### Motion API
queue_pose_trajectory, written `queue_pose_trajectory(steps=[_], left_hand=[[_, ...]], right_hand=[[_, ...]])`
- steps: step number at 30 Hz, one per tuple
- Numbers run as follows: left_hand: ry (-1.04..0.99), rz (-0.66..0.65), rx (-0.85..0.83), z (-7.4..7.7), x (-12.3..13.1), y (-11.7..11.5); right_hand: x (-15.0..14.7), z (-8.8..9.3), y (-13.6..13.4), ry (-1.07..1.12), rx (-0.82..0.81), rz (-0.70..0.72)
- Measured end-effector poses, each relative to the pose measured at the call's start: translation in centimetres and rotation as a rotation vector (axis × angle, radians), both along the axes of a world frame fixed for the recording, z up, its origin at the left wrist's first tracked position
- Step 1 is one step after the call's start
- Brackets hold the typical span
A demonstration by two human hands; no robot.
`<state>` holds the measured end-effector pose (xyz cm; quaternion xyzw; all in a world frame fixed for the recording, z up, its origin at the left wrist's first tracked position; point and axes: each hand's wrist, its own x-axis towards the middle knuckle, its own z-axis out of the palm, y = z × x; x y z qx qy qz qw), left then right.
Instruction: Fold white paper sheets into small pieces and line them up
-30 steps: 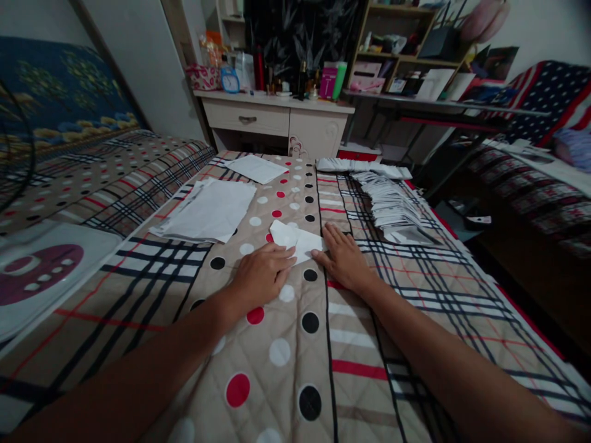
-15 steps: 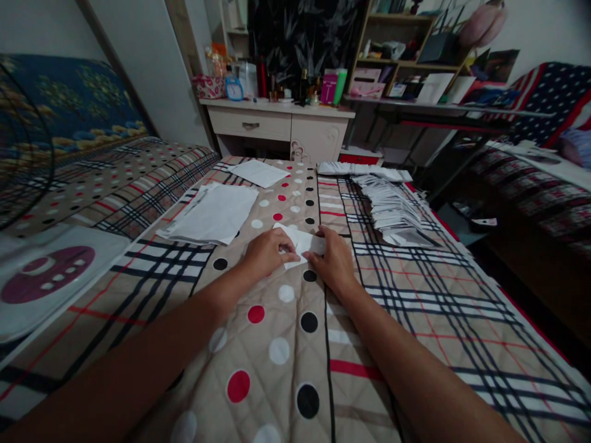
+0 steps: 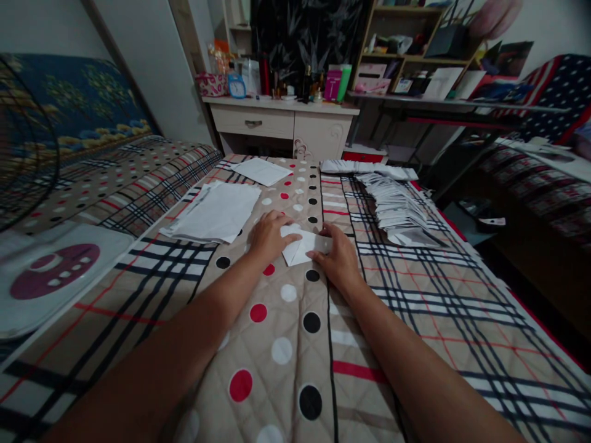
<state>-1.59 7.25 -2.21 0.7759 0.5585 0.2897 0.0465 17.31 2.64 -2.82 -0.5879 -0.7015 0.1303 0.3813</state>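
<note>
A small folded sheet of white paper [image 3: 300,248] lies on the quilted bed cover between my hands, a diagonal crease showing at its left end. My left hand [image 3: 269,236] grips its upper left edge, thumb on top and fingers curled behind. At the other end, my right hand [image 3: 338,252] pinches the paper between thumb and fingers. Up and to the left lies a stack of white sheets [image 3: 219,212], with a smaller white sheet [image 3: 262,171] beyond it. To the right, a long row of folded white papers [image 3: 392,206] overlaps in a fan.
Another bundle of folded papers [image 3: 369,170] lies across the bed's far end. A white plastic bag with a purple print [image 3: 69,307] rests at the left. Beyond the bed stand a white dresser [image 3: 272,126] and a desk with shelves [image 3: 406,58]. A fan guard [image 3: 28,135] shows at far left.
My left hand has moved up from the paper's lower left corner to its upper left edge, uncovering the creased end. My right hand keeps its hold.
</note>
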Motion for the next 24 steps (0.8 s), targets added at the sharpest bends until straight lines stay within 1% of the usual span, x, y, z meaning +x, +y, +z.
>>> queue_pose_trajectory(steps=[3, 5, 9, 11, 13, 16, 20, 22, 24], left_hand=[[-0.025, -0.134, -0.081, -0.1, -1.0, 0.3], [0.015, -0.177, -0.097, 0.2, -1.6, 0.6], [0.167, -0.281, -0.105, 1.1, -2.2, 1.6], [0.208, -0.354, -0.133, 1.5, -2.2, 2.1], [0.237, -0.395, -0.146, 1.9, -2.0, 2.4], [0.286, -0.390, -0.133, 2.7, -1.7, 2.0], [0.381, -0.331, -0.074, 4.0, -1.2, 0.2], [0.408, -0.286, -0.046, 4.2, -1.0, -0.6], [0.405, -0.256, -0.031, 4.0, -1.1, -1.1]], right_hand=[[0.7, -0.3, 0.6, 0.081, 0.000, 0.048], [1.1, -0.4, 1.0, 0.101, 0.009, 0.072], [1.4, -0.3, 1.4, 0.064, 0.024, 0.117], [1.4, -0.2, 1.4, 0.035, 0.034, 0.129], [1.4, -0.1, 1.3, 0.004, 0.050, 0.128], [1.4, 0.1, 1.2, -0.044, 0.071, 0.117], [1.4, 0.4, 1.3, -0.103, 0.072, 0.117], [1.4, 0.5, 1.3, -0.122, 0.069, 0.131], [1.4, 0.5, 1.2, -0.127, 0.069, 0.136]])
